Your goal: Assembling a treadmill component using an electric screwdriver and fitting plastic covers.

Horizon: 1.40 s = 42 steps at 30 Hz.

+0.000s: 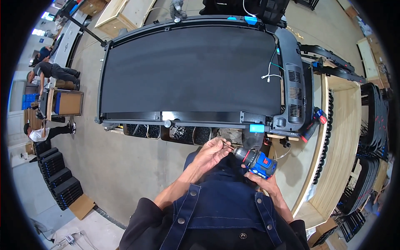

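My right hand (263,181) grips a blue and black cordless drill (260,163) by its handle, its nose aimed to the left. At the tip of the slim driver bit (230,146), my left hand (211,153) is closed in a pinch. Whatever small piece sits between those fingertips is too small to make out. Just beyond both hands lies a treadmill base (187,68) with a black belt and frame. Loose white wire connectors (268,77) rest on the belt's right end, beside the vented motor cover (294,93).
Below the treadmill's near rail, bins (181,134) hold small dark hardware. A second power driver (313,125) is near the right corner, beside a long wooden crate (341,137). At the far rail is a co-worker's gloved hand (176,8). Other people work far left, near stacked black parts (58,179).
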{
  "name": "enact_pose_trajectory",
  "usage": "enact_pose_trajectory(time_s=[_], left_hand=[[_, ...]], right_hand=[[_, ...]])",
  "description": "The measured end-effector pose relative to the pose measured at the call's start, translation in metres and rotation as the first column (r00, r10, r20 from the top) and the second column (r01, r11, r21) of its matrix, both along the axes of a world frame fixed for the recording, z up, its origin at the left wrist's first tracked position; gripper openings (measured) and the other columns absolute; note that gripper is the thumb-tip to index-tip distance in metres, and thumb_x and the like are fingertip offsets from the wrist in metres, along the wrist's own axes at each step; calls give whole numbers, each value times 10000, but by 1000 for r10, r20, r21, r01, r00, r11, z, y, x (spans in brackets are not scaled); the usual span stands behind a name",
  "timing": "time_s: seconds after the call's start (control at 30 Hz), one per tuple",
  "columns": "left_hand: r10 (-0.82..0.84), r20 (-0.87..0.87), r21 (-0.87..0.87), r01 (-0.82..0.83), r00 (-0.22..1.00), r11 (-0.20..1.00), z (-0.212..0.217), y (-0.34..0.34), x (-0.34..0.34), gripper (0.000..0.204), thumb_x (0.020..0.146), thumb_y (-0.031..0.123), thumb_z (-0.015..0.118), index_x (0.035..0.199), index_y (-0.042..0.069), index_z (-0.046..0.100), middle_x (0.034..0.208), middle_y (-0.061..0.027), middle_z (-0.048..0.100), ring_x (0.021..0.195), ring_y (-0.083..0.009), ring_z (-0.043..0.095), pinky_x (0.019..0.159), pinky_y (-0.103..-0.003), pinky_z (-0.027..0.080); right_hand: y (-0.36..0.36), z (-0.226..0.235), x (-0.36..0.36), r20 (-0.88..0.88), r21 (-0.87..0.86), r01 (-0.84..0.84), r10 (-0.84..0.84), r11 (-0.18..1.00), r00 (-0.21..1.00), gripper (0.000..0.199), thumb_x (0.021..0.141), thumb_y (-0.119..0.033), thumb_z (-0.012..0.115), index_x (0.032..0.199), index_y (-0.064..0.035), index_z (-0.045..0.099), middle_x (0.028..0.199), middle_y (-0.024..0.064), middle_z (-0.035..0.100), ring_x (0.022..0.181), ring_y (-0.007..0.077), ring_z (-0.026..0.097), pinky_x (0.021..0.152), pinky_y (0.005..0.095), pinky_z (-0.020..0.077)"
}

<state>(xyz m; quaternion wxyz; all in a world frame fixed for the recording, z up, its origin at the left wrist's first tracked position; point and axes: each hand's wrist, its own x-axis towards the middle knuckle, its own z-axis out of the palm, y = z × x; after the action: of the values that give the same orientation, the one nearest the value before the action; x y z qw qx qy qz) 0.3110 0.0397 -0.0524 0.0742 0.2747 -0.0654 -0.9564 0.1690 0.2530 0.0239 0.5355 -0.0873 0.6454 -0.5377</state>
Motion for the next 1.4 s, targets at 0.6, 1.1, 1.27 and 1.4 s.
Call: enact_pose_trajectory(time_s=[0.6, 1.1, 1.27, 1.4], left_hand=[[-241, -116, 66, 250, 964, 966, 17, 11, -62, 349, 1030, 351, 589, 1191, 46, 639, 1066, -84, 693, 990, -171, 688, 865, -293, 577], [-168, -84, 262, 184, 982, 947, -19, 0, -77, 395, 976, 401, 667, 1095, 25, 668, 980, -73, 693, 855, -160, 691, 785, -282, 593], [91, 78, -819, 12, 993, 574, 23, -10, -71, 308, 933, 288, 733, 1100, 45, 644, 1056, -96, 660, 841, -189, 665, 760, -314, 549], [140, -363, -931, -354, 921, -86, 66, -40, -126, 327, 740, 240, 791, 1005, 83, 680, 1023, -99, 624, 914, -295, 622, 820, -427, 504]], right_hand=[[-43, 53, -54, -598, 405, -201, 424, 892, 680, 304, 751, -81, 772, 1032, -3, 688, 915, 148, 735, 841, 244, 731, 766, 355, 561], [-136, 71, -97, -370, 731, -347, 769, 587, 521, 326, 718, -62, 763, 1021, -10, 657, 822, 180, 702, 780, 327, 698, 748, 406, 562], [-147, 70, -105, -386, 777, -371, 851, 508, 356, 337, 701, -99, 784, 1009, -22, 668, 813, 174, 709, 796, 363, 702, 735, 427, 560], [-151, 73, -115, -400, 771, -491, 909, 405, 121, 355, 667, -185, 811, 973, -51, 689, 803, 168, 713, 803, 400, 698, 712, 454, 559]])
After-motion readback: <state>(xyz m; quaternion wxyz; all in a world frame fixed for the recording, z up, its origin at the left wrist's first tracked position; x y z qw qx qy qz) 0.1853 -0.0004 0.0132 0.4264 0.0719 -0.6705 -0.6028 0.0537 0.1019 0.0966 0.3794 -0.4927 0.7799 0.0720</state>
